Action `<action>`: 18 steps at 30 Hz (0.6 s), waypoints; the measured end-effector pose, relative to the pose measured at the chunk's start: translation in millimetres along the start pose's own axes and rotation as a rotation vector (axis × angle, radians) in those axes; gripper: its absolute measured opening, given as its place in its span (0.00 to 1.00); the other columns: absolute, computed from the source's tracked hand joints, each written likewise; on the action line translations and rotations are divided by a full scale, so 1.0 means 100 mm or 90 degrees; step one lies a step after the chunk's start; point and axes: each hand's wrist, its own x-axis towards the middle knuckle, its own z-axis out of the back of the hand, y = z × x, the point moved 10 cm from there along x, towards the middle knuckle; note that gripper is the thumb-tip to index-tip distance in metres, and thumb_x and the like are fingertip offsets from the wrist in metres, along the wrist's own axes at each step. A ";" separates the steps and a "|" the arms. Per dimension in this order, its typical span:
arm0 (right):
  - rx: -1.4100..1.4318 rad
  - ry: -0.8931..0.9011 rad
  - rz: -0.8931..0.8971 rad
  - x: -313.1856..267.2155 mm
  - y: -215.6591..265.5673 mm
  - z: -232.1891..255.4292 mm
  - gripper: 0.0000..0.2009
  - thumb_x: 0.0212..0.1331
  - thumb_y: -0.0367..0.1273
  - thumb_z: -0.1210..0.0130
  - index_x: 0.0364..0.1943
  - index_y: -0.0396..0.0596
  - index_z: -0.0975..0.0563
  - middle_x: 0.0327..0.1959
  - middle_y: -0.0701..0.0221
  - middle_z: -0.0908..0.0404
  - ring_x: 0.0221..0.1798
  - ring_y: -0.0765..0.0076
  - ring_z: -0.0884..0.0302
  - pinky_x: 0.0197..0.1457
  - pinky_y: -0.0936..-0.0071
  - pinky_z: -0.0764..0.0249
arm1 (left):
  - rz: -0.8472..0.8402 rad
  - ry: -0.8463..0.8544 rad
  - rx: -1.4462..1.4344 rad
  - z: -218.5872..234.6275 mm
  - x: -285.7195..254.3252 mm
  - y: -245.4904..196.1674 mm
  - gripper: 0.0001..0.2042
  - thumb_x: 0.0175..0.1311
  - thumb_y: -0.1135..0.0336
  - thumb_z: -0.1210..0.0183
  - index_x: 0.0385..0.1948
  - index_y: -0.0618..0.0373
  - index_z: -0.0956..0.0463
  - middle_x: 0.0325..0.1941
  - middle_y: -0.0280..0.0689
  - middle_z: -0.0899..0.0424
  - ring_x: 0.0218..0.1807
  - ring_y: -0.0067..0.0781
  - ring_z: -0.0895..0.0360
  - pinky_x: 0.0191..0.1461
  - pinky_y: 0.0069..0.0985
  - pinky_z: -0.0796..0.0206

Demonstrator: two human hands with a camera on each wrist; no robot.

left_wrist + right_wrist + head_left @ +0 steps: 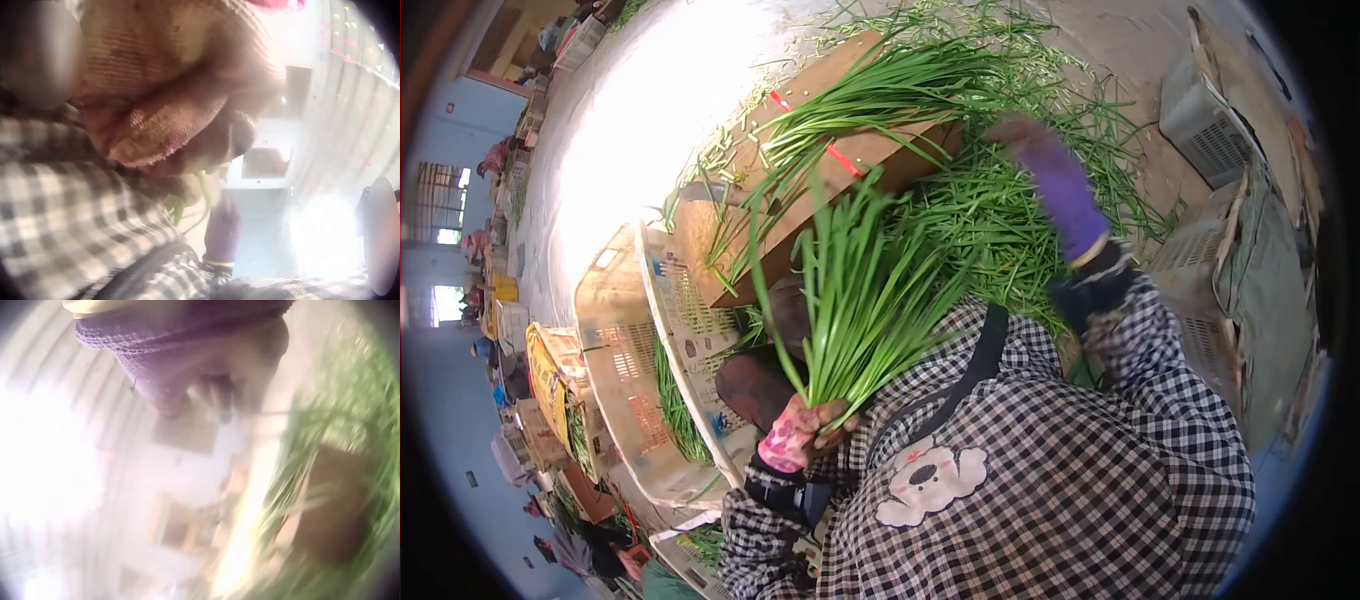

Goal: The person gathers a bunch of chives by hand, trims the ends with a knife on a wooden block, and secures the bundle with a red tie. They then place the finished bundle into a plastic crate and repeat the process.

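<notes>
My left hand (808,432), in a gloved pink-patterned covering, grips a fanned bunch of garlic chives (855,300) by the pale stem ends. In the left wrist view, the curled fingers (169,134) of the dirty knit glove hide most of the stems. My right hand (1022,135), in a purple and brown glove, is blurred above a loose heap of chives (1010,225). Thumb and fingers stand apart in the right wrist view, with no bunch between them. Another bunch of chives (880,95) lies across a wooden block (820,215).
A knife (718,192) lies on the block's near end, beside red bands (843,160). Pale plastic crates (662,310) stand at left, with chives inside one. Grey crates (1205,120) line the right side. Cut stem pieces litter the floor. Other people sit farther back at left.
</notes>
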 end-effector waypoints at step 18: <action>-0.521 0.153 -0.067 0.11 -0.05 -0.14 0.18 0.57 0.40 0.51 0.49 0.44 0.27 0.46 0.59 0.23 0.47 0.58 0.24 0.52 0.68 0.29 | 0.097 -0.006 -0.015 0.35 -0.42 0.16 0.12 0.51 0.69 0.43 0.35 0.62 0.34 0.27 0.41 0.29 0.17 0.24 0.37 0.17 0.13 0.41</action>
